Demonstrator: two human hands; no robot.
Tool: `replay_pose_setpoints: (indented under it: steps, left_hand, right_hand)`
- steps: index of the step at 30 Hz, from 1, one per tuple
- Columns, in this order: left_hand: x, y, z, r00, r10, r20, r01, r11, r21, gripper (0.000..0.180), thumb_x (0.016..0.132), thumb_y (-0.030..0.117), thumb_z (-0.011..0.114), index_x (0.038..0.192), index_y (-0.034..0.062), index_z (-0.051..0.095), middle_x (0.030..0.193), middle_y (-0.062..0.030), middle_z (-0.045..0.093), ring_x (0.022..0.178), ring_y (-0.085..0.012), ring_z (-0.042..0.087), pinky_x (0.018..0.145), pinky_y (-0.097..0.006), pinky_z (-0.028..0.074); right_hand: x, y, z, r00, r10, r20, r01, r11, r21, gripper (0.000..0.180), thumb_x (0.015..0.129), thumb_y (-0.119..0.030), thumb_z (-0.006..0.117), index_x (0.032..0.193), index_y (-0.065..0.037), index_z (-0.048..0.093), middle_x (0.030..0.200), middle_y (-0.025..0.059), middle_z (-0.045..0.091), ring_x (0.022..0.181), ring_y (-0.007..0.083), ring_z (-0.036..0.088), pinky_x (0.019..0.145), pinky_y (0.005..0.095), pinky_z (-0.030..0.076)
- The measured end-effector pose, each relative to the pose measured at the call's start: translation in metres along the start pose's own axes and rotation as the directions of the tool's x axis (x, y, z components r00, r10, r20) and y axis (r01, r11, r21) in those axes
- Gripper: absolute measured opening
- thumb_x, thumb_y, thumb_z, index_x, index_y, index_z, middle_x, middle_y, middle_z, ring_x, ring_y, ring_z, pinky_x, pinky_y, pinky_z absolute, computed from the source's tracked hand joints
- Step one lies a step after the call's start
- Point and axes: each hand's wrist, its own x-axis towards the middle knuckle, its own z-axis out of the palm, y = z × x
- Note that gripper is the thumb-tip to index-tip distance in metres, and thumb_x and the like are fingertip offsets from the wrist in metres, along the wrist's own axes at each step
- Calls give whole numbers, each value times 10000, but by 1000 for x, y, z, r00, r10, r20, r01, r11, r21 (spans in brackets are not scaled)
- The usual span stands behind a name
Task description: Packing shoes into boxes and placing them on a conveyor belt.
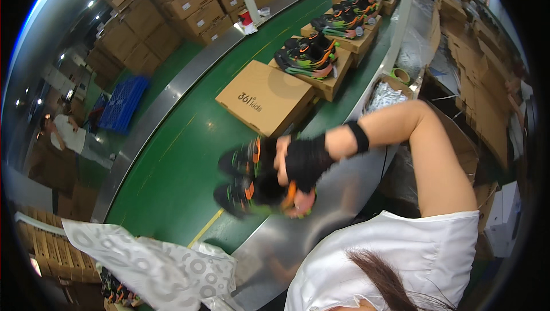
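My right hand (pixel 285 161) reaches in from the right, with a black wrap over its wrist and palm and bare fingers. It grips a pair of black sneakers (pixel 238 193) with orange and green trim, side by side above the green belt, toes to the left. The sneakers are smeared by motion. My left hand is not in view. At the lower left, a sheet of white tissue paper (pixel 154 265) with grey rings spreads over the near edge; what holds it, if anything, cannot be seen. A closed brown shoe box (pixel 266 96) lies just beyond the sneakers.
Farther up the green conveyor belt (pixel 166 168), more sneakers (pixel 306 56) sit on boxes in a row. A metal rail (pixel 338 196) runs along my side, with a tray of small white packets (pixel 387 96) and a tape roll (pixel 401 75). Stacked cartons (pixel 192 7) and a person (pixel 69 133) are across the belt.
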Motion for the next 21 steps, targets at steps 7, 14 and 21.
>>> replay_pose_setpoints:
  steps: [7, 14, 21]
  left_hand:
    - [-37, 60, 154, 809, 159, 565, -147, 987, -68, 205, 611, 139, 613, 764, 11, 566, 757, -157, 570, 697, -342, 541, 650, -419, 436]
    - [-80, 42, 186, 796, -187, 576, 269, 961, -61, 298, 696, 164, 575, 859, -86, 558, 849, -257, 566, 820, -435, 514, 730, -464, 411]
    - [27, 75, 135, 921, -216, 326, 162, 970, 184, 437, 776, 231, 569, 1099, -55, 497, 1031, -220, 567, 899, -331, 559, 803, -364, 429]
  right_hand:
    - [-6, -48, 152, 829, -542, -135, 554, 829, 72, 369, 515, -500, 603, 525, -140, 521, 563, 53, 481, 590, 211, 495, 605, 385, 349]
    - [47, 73, 113, 929, 346, -134, -312, 923, 224, 216, 747, -222, 481, 841, -91, 625, 933, 132, 587, 836, 287, 548, 667, 405, 414]
    - [68, 161, 185, 562, 762, -322, -803, 596, 9, 467, 826, -326, 399, 1174, -16, 443, 1353, 228, 202, 1248, 453, 105, 909, 688, 101]
